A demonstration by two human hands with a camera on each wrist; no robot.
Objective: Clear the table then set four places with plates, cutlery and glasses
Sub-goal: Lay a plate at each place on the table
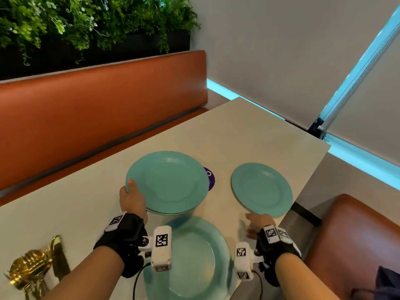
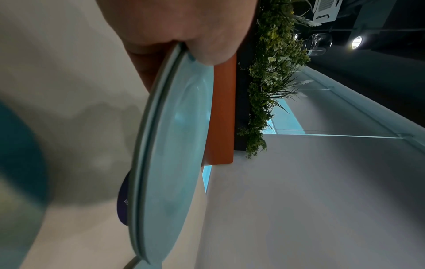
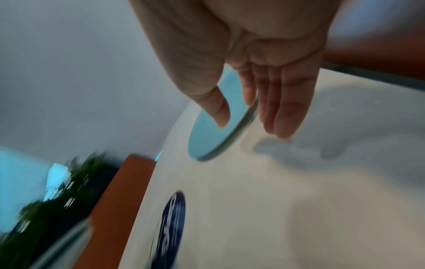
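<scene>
Over the bench (image 1: 249, 126), left hand (image 1: 132, 199) pinches stacked plates (image 1: 167, 181) at the rim — stiff, slick, breakable; right hand (image 1: 257, 224) empty, fingers (image 3: 285, 112) straight.

Restaurant booth: orange padded benches (image 1: 97, 118) flanking a desk (image 1: 249, 131), planter greenery (image 1: 86, 20) behind, blinds (image 1: 292, 50) drawn.

Readable text: almost none. Purple round sticker (image 1: 209, 178) on the table (image 1: 249, 131), mid-frame in head view, half hidden under the teal plate stack (image 1: 167, 181): shows one white ring or "O", rest of the lettering too small. Same sticker in right wrist view, lower centre: white lettering, motion-blurred, unreadable. Left wrist view: a few tiny white letters, illegible. Wrist-camera markers (image 1: 161, 240) carry square black-and-white codes, no characters.
</scene>
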